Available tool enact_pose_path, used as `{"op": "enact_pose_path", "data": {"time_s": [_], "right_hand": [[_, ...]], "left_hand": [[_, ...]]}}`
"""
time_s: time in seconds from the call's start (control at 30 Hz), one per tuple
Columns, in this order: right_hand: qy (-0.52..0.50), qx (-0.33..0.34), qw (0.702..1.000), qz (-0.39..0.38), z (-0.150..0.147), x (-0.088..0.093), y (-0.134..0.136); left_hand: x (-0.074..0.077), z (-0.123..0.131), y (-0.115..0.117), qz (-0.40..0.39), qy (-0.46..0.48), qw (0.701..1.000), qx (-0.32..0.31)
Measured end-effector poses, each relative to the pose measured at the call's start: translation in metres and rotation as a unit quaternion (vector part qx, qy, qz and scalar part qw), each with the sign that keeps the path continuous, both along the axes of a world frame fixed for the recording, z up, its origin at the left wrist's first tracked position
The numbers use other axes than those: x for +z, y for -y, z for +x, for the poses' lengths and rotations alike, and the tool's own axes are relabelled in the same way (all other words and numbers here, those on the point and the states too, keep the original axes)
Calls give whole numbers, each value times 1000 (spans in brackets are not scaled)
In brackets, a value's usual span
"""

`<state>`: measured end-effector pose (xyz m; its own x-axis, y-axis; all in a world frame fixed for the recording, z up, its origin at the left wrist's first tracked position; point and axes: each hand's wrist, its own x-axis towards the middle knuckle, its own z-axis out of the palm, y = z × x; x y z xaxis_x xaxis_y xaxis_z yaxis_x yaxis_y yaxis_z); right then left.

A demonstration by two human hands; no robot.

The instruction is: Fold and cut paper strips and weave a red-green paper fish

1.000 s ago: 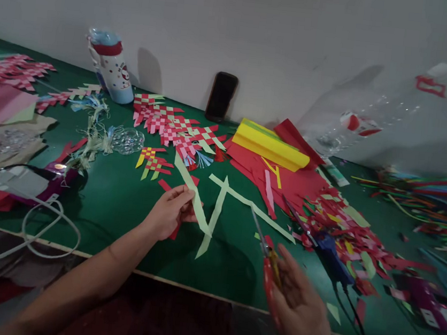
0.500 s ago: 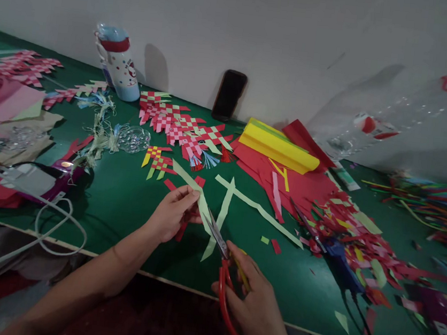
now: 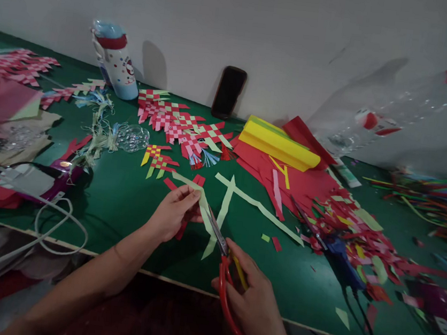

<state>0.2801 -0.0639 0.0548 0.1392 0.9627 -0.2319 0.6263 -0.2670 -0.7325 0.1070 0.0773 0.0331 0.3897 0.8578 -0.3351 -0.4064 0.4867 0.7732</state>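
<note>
Between the thumb and fingers of my left hand (image 3: 174,211) is a pale green paper strip (image 3: 206,218), bent where I pinch it. Red paper shows partly behind those fingers. My right hand (image 3: 256,289) grips scissors (image 3: 225,283) with red handles, and their blades point up and left along the strip's edge. I cannot tell how far the blades are apart. Other pale green strips (image 3: 260,206) lie crossed on the table just beyond the scissors. Small woven paper fish (image 3: 158,160) in yellow, red and green lie beyond my left hand.
Woven pink and red fish (image 3: 180,125) lie toward the wall, beside a bottle (image 3: 118,64) and a leaning phone (image 3: 229,92). Red sheets (image 3: 256,166) sit under a yellow roll (image 3: 278,144). Paper scraps (image 3: 360,239) and a blue-handled tool (image 3: 342,261) lie right; a white cable (image 3: 79,226) loops left.
The far end of the held strip has dropped and bent over to the left. The scissor handles have drawn slightly closer together, while both hands stay nearly in place.
</note>
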Motion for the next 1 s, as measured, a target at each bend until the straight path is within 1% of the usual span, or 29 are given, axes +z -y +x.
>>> {"op": "enact_pose_path", "data": {"time_s": [0.23, 0.67, 0.8, 1.0], "right_hand": [[-13, -2, 1000, -2, -3, -1, 0], [-47, -31, 998, -5, -5, -5, 1], [-43, -34, 998, -13, -6, -5, 0], [-31, -27, 999, 2, -6, -3, 0]], "left_hand": [[-1, 0, 0, -5, -5, 1000, 4], [0, 0, -1, -14, -5, 1000, 4], [1, 0, 0, -13, -4, 1000, 4], [2, 1, 1, -11, -11, 1000, 13]]}}
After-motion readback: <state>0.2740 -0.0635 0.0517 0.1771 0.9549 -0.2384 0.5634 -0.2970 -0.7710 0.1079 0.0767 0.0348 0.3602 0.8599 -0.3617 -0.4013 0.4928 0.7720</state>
